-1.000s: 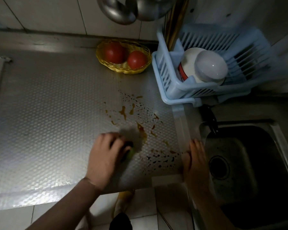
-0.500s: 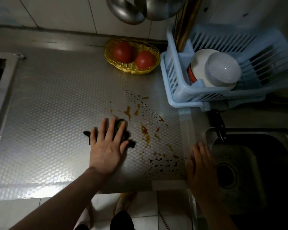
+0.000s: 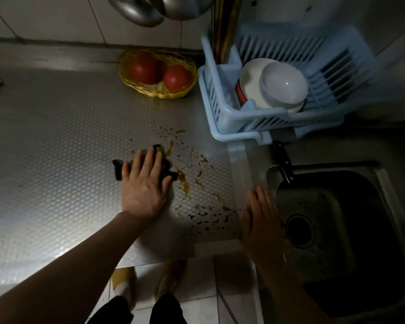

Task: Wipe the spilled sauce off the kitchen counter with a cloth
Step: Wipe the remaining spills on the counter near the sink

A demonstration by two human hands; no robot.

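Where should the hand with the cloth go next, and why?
Probably slide to the right and toward the counter's front edge. The left hand presses flat on the dark cloth at the left side of the mess, while most of the sauce lies unwiped beside it, with more drops nearer the right hand, which rests at the sink's edge.

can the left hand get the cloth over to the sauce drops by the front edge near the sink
Probably yes. The left hand lies flat on the dark cloth, and bare counter separates it from those drops. The right hand rests at the sink edge, just beyond them.
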